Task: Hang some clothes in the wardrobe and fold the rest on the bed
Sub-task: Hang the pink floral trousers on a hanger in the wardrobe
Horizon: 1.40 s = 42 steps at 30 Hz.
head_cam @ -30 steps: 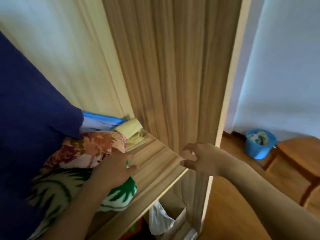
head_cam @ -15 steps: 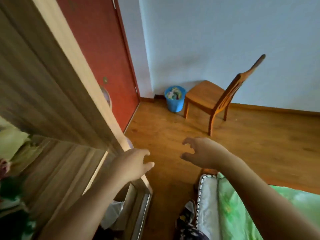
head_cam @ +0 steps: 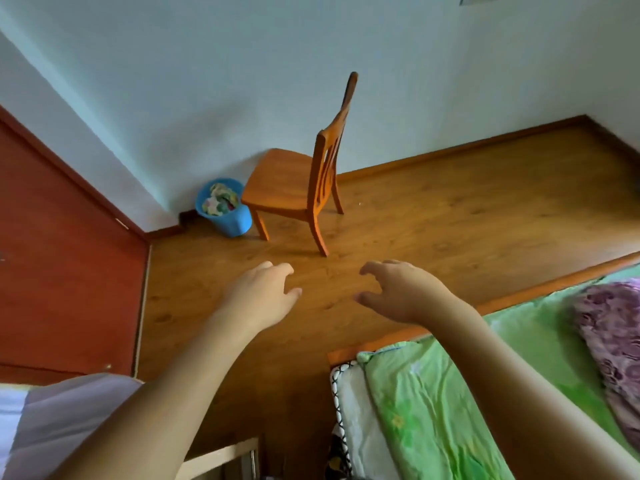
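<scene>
Purple patterned fabric (head_cam: 613, 341), bunched, lying on bed (head_cam: 433, 410), wrinkled green sheet beneath

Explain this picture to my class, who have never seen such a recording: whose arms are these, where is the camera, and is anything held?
There is no machine here: a person wears one wide-angle camera on the head, looking forward and down, so the arms are the wearer's own. The left hand and right hand reach out over the wooden floor, fingers loosely curled, holding nothing. At lower right is the bed with a green sheet; a purple patterned cloth lies on it. By the far wall stand a wooden chair and a blue bin with colourful items inside.
</scene>
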Each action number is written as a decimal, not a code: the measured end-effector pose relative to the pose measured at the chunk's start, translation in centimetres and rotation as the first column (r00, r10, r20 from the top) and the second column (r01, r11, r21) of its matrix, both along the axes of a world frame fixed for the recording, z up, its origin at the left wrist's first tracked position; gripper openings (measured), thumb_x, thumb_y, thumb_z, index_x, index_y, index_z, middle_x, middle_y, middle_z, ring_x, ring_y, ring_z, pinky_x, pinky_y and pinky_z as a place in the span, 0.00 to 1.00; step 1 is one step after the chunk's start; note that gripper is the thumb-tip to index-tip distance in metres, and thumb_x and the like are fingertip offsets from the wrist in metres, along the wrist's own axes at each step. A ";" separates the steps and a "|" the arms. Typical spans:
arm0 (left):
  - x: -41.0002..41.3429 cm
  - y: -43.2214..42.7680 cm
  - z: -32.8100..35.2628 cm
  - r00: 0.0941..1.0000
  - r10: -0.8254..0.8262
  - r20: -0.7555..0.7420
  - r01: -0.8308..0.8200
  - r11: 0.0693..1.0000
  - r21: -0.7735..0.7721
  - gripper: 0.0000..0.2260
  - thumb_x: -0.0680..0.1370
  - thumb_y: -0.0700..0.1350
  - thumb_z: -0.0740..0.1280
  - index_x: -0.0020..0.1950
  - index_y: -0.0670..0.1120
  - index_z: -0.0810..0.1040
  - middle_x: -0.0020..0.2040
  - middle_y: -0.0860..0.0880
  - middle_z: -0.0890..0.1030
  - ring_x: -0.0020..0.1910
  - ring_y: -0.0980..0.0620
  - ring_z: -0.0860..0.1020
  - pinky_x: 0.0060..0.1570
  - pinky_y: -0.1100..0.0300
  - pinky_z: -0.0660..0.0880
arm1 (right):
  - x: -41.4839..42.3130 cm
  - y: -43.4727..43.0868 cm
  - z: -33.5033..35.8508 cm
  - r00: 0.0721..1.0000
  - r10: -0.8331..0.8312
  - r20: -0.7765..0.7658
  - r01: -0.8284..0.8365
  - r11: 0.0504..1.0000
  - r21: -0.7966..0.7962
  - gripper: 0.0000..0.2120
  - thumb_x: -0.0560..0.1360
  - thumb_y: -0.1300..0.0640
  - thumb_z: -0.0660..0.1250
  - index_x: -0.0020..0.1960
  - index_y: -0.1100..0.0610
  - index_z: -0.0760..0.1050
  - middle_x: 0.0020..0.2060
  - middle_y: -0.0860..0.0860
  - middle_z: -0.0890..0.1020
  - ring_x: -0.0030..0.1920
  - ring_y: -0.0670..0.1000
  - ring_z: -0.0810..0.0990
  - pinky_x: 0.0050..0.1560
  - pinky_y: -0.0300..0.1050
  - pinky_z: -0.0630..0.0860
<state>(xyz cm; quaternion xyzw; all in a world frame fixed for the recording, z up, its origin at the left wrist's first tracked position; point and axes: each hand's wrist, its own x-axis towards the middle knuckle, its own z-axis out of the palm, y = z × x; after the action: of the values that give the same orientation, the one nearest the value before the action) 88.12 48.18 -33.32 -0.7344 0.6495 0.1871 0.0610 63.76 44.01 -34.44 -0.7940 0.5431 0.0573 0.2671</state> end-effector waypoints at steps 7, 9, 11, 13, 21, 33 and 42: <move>-3.1 -8.7 -0.1 0.973 -0.230 -0.016 0.231 0.972 0.051 0.25 0.80 0.62 0.62 0.76 0.58 0.67 0.73 0.52 0.71 0.68 0.48 0.74 0.54 0.53 0.77 | -4.9 -2.6 -0.1 0.974 -0.225 -0.025 0.225 0.974 -0.001 0.30 0.76 0.33 0.62 0.72 0.46 0.69 0.64 0.51 0.78 0.63 0.55 0.77 0.56 0.52 0.77; -3.6 -11.5 -0.3 0.952 -0.304 -0.027 0.305 0.951 0.044 0.24 0.80 0.63 0.63 0.75 0.59 0.67 0.74 0.52 0.71 0.70 0.49 0.73 0.57 0.52 0.79 | -5.8 -3.6 0.0 0.955 -0.294 -0.031 0.293 0.956 -0.013 0.30 0.76 0.32 0.62 0.72 0.46 0.69 0.64 0.51 0.78 0.63 0.55 0.77 0.57 0.52 0.77; -3.8 -14.6 -0.6 0.922 -0.384 -0.044 0.385 0.922 0.034 0.23 0.80 0.63 0.62 0.75 0.60 0.67 0.74 0.52 0.71 0.69 0.49 0.74 0.56 0.52 0.80 | -6.3 -4.7 -0.1 0.930 -0.364 -0.045 0.363 0.931 -0.028 0.30 0.76 0.32 0.62 0.72 0.45 0.68 0.64 0.51 0.78 0.63 0.55 0.77 0.57 0.52 0.77; -4.0 -18.0 -0.9 0.888 -0.458 -0.050 0.459 0.888 0.021 0.22 0.81 0.63 0.62 0.74 0.61 0.68 0.73 0.52 0.71 0.68 0.49 0.74 0.56 0.52 0.81 | -6.4 -6.1 -0.3 0.899 -0.434 -0.065 0.433 0.901 -0.030 0.30 0.76 0.31 0.61 0.72 0.45 0.68 0.63 0.51 0.77 0.63 0.55 0.77 0.57 0.52 0.77; -1.9 -31.7 -1.7 0.722 -0.690 -0.045 0.691 0.723 0.000 0.24 0.81 0.62 0.62 0.75 0.59 0.67 0.73 0.52 0.72 0.67 0.49 0.76 0.57 0.52 0.81 | -1.2 -14.6 -2.9 0.755 -0.652 -0.075 0.654 0.756 0.012 0.29 0.76 0.33 0.63 0.71 0.46 0.69 0.62 0.50 0.78 0.61 0.54 0.79 0.57 0.50 0.78; -7.1 -42.1 -3.0 0.471 -0.878 -0.088 0.881 0.472 0.004 0.25 0.81 0.62 0.62 0.76 0.57 0.67 0.72 0.51 0.72 0.66 0.49 0.76 0.55 0.52 0.81 | -2.0 -20.2 -2.0 0.521 -0.848 -0.102 0.853 0.523 0.012 0.29 0.76 0.32 0.62 0.71 0.46 0.69 0.61 0.49 0.78 0.59 0.52 0.79 0.53 0.47 0.78; -25.6 -43.1 -3.9 0.170 -0.983 -0.066 0.985 0.172 -0.028 0.24 0.81 0.61 0.62 0.76 0.57 0.67 0.73 0.52 0.72 0.66 0.51 0.76 0.57 0.54 0.80 | -14.6 -17.3 -4.2 0.262 -0.965 -0.027 0.963 0.260 0.065 0.29 0.77 0.34 0.63 0.72 0.48 0.70 0.65 0.50 0.78 0.62 0.51 0.77 0.59 0.52 0.77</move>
<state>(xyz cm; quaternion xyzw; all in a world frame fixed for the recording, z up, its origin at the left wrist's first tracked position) 62.49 5.07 -37.24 -0.1367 0.9693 0.1360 0.1526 49.20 26.75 -38.69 -0.2918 0.9089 -0.1057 0.2786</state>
